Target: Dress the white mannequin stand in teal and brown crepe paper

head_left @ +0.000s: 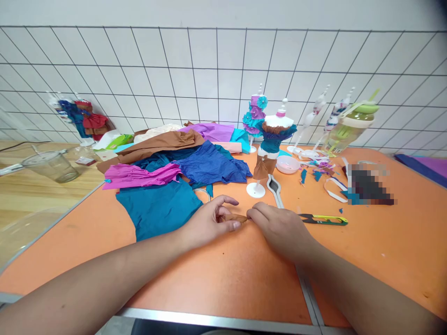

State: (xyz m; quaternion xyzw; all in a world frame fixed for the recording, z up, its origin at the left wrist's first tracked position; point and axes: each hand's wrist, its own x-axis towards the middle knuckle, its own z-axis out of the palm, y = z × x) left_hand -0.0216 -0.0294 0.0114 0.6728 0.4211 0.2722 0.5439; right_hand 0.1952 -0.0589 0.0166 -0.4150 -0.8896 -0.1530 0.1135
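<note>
A small piece of brown paper [234, 217] is held between my two hands, low over the orange table [223, 279]. My left hand [213, 221] has its thumb and fingers curled round the left part of the piece. The fingertips of my right hand [275, 225] pinch its right end, which looks twisted narrow. Behind my hands stands a small dress form [270, 144] on a white round base, wrapped in teal, blue and brown paper. Beside it lies a grey-handled tool [274, 186], and yellow-green thread snips [326, 220] lie to the right of my right hand.
Crumpled teal [160, 207], magenta [143, 176], blue [214, 164] and brown paper lies at the left and back. Behind are more dress forms [258, 111], a pink bowl [288, 164] and a bottle [352, 128]. Paper scraps lie rightward; a clear cup [52, 166] stands far left.
</note>
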